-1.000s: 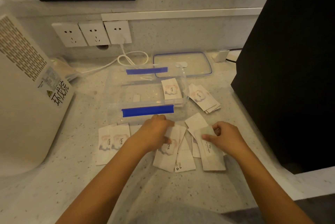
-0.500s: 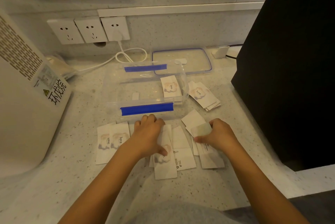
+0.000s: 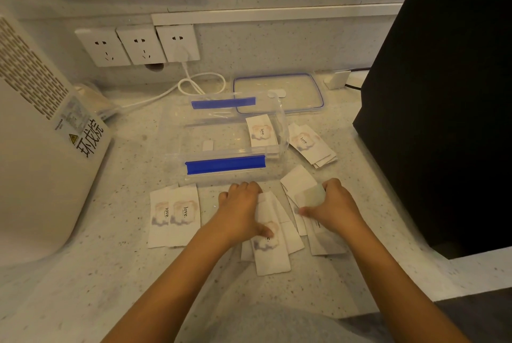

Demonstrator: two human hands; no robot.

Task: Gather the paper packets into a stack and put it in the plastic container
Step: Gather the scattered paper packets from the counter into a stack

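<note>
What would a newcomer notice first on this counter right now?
Both hands, left hand and right hand, press on loose paper packets at the counter's near edge. Behind them stands the open plastic container with blue clips, packets already inside. A big black block fills the right side.

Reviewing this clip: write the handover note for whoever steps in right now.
Left hand: pressing on the middle packets, thumb on top.
Right hand: pinching a packet over the right pile.
Plastic container: open, some packets inside; lid behind it.
Loose: pair at left, small pile at right.
Left to do: stack everything and load it.
</note>
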